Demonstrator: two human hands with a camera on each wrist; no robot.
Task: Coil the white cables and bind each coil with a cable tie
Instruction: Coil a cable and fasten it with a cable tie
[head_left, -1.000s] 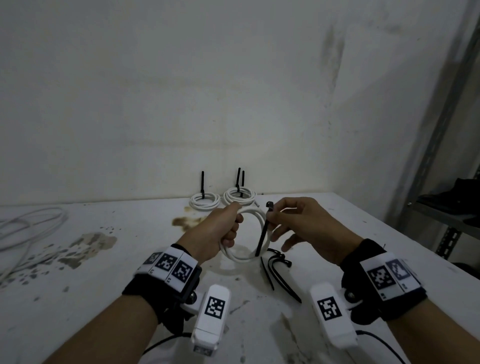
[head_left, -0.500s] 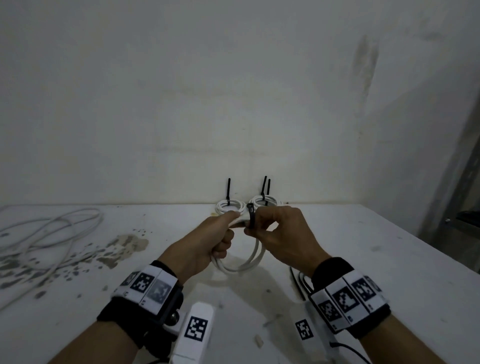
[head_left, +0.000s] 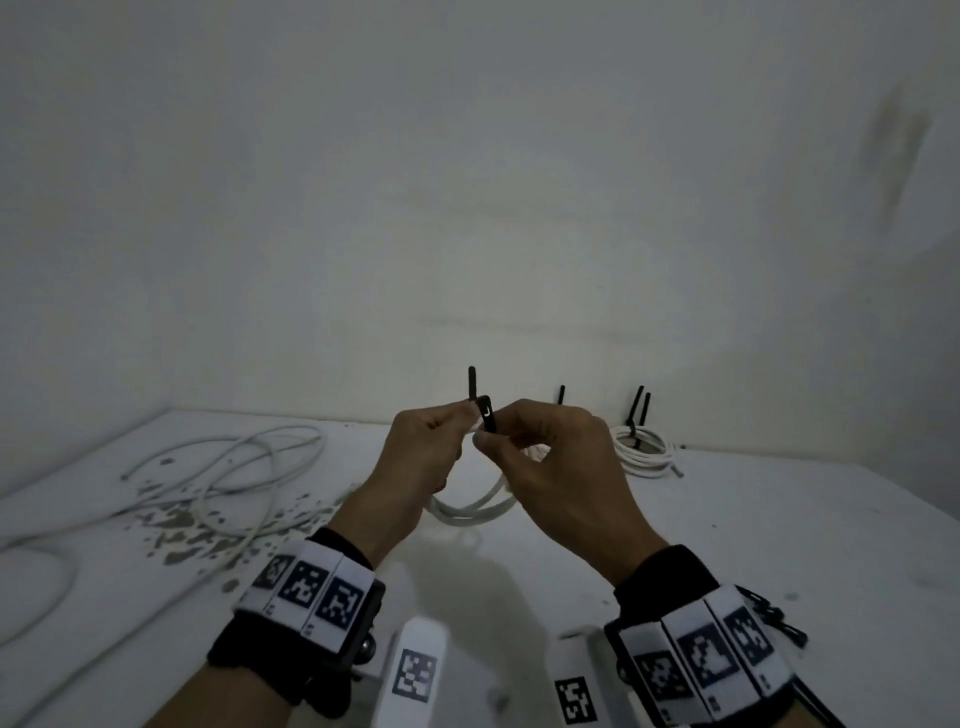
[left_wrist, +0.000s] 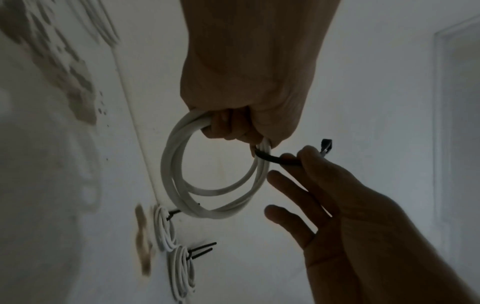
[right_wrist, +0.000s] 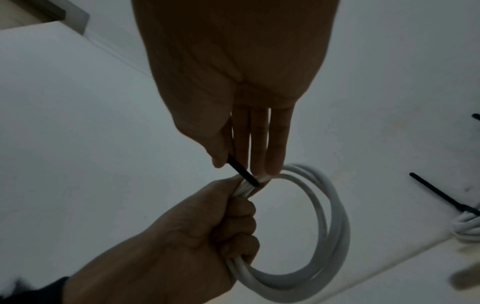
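A: Where's the coil?
B: The white cable coil (head_left: 470, 506) hangs above the table (head_left: 779, 519), the left hand (head_left: 415, 467) clenched round its top.
A: And the right hand (head_left: 550, 467)?
B: At three o'clock of it, pinching the black cable tie (head_left: 487, 415) looped over the strands; the tie's underside is hidden.

My left hand (head_left: 421, 457) grips the top of a white cable coil (head_left: 470, 512) that hangs below my knuckles, while my right hand (head_left: 556, 467), just beside it, pinches a black cable tie (head_left: 487, 418) between thumb and forefinger, its tail standing up above my fingertips. Beyond my right hand a bound coil (head_left: 641, 452) lies on the white table (head_left: 779, 519) by the wall, black tie tails upright. Out past my left hand loose white cables (head_left: 228, 467) sprawl over a stained patch.
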